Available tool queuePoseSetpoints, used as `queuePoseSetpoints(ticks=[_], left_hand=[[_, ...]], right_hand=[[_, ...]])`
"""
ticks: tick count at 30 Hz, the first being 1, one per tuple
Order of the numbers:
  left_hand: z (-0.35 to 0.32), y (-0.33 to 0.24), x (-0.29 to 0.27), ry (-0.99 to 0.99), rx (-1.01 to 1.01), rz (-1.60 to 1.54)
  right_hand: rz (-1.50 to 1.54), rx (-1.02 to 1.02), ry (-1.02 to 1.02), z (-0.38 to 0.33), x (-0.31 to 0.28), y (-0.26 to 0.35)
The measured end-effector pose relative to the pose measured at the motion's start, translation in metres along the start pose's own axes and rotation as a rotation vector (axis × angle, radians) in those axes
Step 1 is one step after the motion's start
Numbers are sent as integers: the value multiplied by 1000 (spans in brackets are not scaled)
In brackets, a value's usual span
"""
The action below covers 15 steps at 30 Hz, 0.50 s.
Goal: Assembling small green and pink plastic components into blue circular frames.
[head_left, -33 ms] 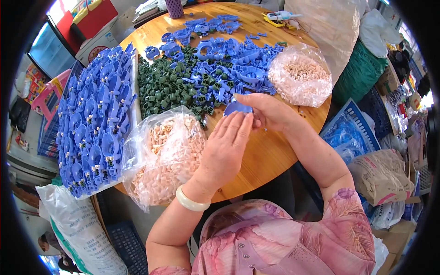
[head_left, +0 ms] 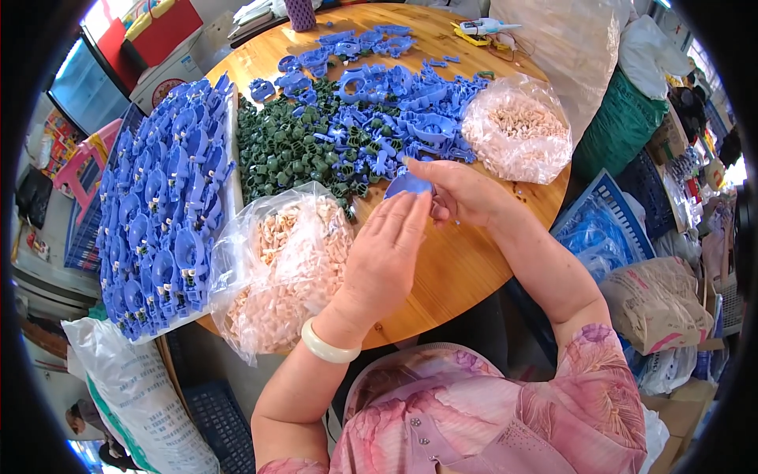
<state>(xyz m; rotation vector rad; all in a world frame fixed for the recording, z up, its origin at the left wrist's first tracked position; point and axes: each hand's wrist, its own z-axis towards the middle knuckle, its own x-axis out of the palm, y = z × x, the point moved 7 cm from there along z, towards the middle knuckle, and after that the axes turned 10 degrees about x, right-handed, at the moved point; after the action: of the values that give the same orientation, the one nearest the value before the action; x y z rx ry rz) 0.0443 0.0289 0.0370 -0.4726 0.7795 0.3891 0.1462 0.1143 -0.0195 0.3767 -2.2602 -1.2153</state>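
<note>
Holding a blue part over the table in the head view, the right hand half-curls round it, probably for steadiness, while the left hand lays nearly straight fingers across it, their grip hidden.

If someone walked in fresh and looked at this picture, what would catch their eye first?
Probably the dense rows of bright blue pieces on the table's left side, beside a heap of dark green parts. Near the table's middle, the left hand and right hand meet at a blue piece. A clear bag of peach-coloured bits sits left of them.
</note>
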Motion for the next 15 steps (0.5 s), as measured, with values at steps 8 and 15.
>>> queuePoseSetpoints(ticks=[8, 15], left_hand=[[-25, 65, 5, -600, -677, -1411], [-24, 63, 5, -617, -697, -1574]], right_hand=[[-572, -235, -436, -9, -10, 18], [-385, -367, -345, -18, 7, 28]])
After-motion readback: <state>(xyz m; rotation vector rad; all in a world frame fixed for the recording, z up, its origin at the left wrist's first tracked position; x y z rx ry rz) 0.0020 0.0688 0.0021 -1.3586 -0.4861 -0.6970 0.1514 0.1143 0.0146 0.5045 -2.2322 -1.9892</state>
